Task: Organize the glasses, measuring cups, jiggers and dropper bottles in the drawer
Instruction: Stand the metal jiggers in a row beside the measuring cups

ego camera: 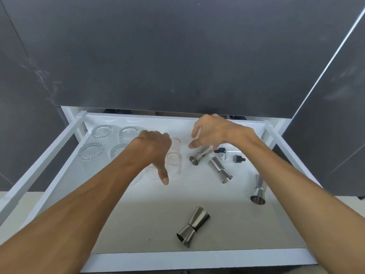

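Looking down through the head camera, I see the white drawer (47,169) pulled out beneath a dark grey cabinet front (177,56), its floor covered by a pale liner. Four ribbed glasses (89,155) stand upside down in a block at the far left corner, close together. My left hand (156,149) hangs palm-down over a cluster of clear measuring cups (174,162) with faint red markings near the middle of the drawer; the hand hides most of them, the thumb points down toward me, and the other fingers curl over the far side, so I cannot tell whether they grip a cup. My right hand (209,131) hovers just right of the cups with its fingers spread and loosely curled, holding nothing. Directly under it a steel jigger (199,156) lies on its side, and a second jigger (220,170) lies just beside that one, flared end toward me. Behind them, two small dropper bottles (229,155) with black caps lie on the liner, partly hidden by my right wrist. A third jigger (258,191) lies near the right wall, beside my right forearm, and a fourth jigger (192,227) lies well apart from the rest, near the front of the drawer between my two forearms.
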